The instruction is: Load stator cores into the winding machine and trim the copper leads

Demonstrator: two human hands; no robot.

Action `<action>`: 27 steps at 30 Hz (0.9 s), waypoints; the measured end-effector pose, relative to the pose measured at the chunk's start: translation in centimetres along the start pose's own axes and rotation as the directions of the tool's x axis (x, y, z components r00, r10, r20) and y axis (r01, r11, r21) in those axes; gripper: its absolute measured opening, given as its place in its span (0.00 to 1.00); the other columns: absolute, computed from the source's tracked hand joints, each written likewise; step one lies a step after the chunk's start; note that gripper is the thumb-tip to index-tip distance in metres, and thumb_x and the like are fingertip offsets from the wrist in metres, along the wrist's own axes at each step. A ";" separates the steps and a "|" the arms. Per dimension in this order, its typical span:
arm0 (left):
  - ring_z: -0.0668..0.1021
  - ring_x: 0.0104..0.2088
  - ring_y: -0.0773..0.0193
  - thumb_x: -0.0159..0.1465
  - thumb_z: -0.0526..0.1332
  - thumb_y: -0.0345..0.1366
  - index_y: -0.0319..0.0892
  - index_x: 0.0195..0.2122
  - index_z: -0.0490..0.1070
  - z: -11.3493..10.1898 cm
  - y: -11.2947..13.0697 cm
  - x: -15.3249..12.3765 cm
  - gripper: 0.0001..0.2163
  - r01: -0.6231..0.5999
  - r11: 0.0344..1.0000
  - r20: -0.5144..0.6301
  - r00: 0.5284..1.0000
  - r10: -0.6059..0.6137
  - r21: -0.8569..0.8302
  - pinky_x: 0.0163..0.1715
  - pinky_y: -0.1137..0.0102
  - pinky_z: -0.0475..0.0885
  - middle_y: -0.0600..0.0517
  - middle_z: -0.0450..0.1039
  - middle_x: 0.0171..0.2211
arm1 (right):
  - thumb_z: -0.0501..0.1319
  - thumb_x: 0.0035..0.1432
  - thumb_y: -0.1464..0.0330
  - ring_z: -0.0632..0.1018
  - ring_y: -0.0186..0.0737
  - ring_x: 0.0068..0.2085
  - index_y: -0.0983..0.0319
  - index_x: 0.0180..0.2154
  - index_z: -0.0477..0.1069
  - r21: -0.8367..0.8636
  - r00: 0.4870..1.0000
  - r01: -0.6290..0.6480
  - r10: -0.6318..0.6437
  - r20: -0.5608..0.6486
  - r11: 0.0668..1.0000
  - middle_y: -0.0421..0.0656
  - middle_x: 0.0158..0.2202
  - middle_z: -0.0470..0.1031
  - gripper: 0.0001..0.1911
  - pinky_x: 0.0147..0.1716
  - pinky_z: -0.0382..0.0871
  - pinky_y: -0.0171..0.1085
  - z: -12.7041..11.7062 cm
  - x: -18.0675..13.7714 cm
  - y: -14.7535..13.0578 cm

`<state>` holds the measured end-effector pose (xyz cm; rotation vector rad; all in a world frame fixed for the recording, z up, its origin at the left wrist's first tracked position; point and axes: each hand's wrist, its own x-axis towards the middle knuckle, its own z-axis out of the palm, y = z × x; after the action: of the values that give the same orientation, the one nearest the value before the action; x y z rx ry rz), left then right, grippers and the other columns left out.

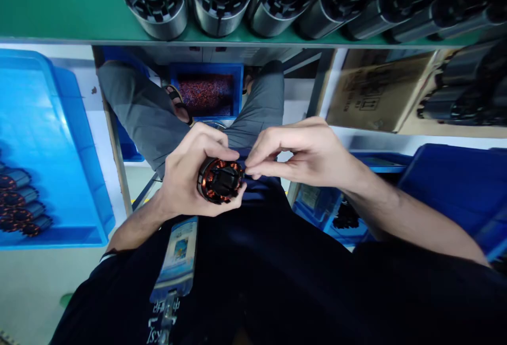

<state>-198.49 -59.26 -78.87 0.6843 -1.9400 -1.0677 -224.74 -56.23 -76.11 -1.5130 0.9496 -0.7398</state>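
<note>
My left hand (189, 176) is wrapped around a round motor stator (219, 180) with copper windings, held over my lap below the table edge. My right hand (301, 150) is just to the right of it, thumb and forefinger pinched together at the stator's right rim; what they pinch is too small to make out. Both hands hover above my dark shirt and grey trousers.
A green bench top (59, 7) runs along the top, carrying several metal motor housings (216, 1). A blue tray (47, 155) at left holds several wound stators (19, 202). A blue bin of copper scraps (208, 91) sits on the floor between my legs. A cardboard box (376, 91) and blue crates (447, 186) lie at right.
</note>
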 end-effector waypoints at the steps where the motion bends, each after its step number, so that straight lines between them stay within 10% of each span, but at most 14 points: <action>1: 0.85 0.44 0.56 0.63 0.81 0.36 0.45 0.55 0.78 0.0 0.1 -0.1 0.21 -0.003 1.000 0.014 1.000 0.003 -0.012 0.43 0.60 0.85 0.47 0.82 0.44 | 0.78 0.76 0.57 0.89 0.36 0.34 0.57 0.47 0.89 0.027 1.000 -0.017 0.016 0.023 0.999 0.39 0.37 0.90 0.10 0.35 0.81 0.35 -0.3 0.2 1.1; 7: 0.87 0.46 0.56 0.66 0.78 0.33 0.46 0.55 0.77 -1.1 -0.1 -1.1 0.19 0.020 0.981 0.014 1.000 -0.023 0.195 0.44 0.62 0.87 0.47 0.82 0.46 | 0.77 0.76 0.55 0.83 0.40 0.30 0.55 0.41 0.89 -0.290 0.955 -0.234 0.164 -0.246 0.928 0.40 0.31 0.86 0.13 0.33 0.76 0.42 -2.5 -0.5 0.9; 10: 0.88 0.49 0.55 0.68 0.78 0.33 0.46 0.59 0.77 -1.5 -0.2 -1.4 0.20 -0.007 0.930 0.043 0.999 -0.009 0.367 0.42 0.63 0.87 0.45 0.84 0.49 | 0.72 0.80 0.58 0.89 0.46 0.41 0.54 0.61 0.89 -0.366 0.914 -0.259 0.104 -0.392 0.894 0.47 0.50 0.91 0.15 0.43 0.84 0.47 -1.5 -0.8 -2.8; 13: 0.90 0.50 0.54 0.69 0.76 0.34 0.48 0.60 0.77 -1.1 0.0 -1.2 0.19 -0.019 0.916 0.078 0.997 -0.013 0.400 0.41 0.64 0.87 0.46 0.86 0.52 | 0.60 0.86 0.62 0.90 0.51 0.57 0.54 0.80 0.72 -0.347 0.980 -0.181 0.139 -0.141 0.920 0.52 0.72 0.84 0.28 0.57 0.87 0.50 0.5 -0.1 -4.6; 16: 0.90 0.46 0.58 0.71 0.75 0.36 0.47 0.58 0.79 -0.6 0.4 -0.6 0.16 -0.041 0.922 0.098 0.995 0.003 0.386 0.40 0.65 0.87 0.47 0.87 0.52 | 0.56 0.85 0.68 0.89 0.47 0.46 0.58 0.84 0.60 -0.271 0.969 -0.213 0.239 0.067 0.939 0.48 0.55 0.89 0.33 0.49 0.86 0.47 1.5 0.7 -3.7; 24: 0.90 0.42 0.54 0.60 0.87 0.48 0.50 0.55 0.87 -0.6 0.2 1.2 0.24 0.030 0.997 -0.078 0.996 -0.036 -0.077 0.50 0.55 0.90 0.51 0.91 0.45 | 0.55 0.91 0.62 0.75 0.36 0.35 0.58 0.51 0.72 -0.283 0.986 0.023 0.025 0.164 0.959 0.39 0.39 0.76 0.11 0.39 0.72 0.38 -1.4 0.4 -3.5; 26: 0.91 0.39 0.54 0.57 0.88 0.50 0.47 0.55 0.89 -0.4 -0.5 0.8 0.27 0.200 0.900 0.036 0.979 -0.202 -0.388 0.43 0.59 0.90 0.49 0.91 0.44 | 0.54 0.91 0.63 0.75 0.38 0.37 0.57 0.51 0.74 -0.299 0.968 0.138 -0.064 0.244 0.944 0.39 0.38 0.76 0.12 0.39 0.72 0.39 -2.4 0.5 -4.2; 27: 0.90 0.36 0.54 0.56 0.88 0.52 0.45 0.53 0.90 -0.3 -0.9 0.2 0.27 0.437 0.709 0.216 0.897 -0.385 -0.554 0.37 0.61 0.89 0.48 0.91 0.43 | 0.53 0.90 0.66 0.75 0.39 0.38 0.57 0.50 0.74 -0.327 0.953 0.182 -0.085 0.290 0.927 0.40 0.38 0.75 0.13 0.39 0.72 0.39 -2.7 0.5 -4.4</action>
<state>-198.34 -60.02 -79.52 0.7300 -1.3985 -1.9069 -226.12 -57.86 -71.34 -1.9545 0.8014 -0.4538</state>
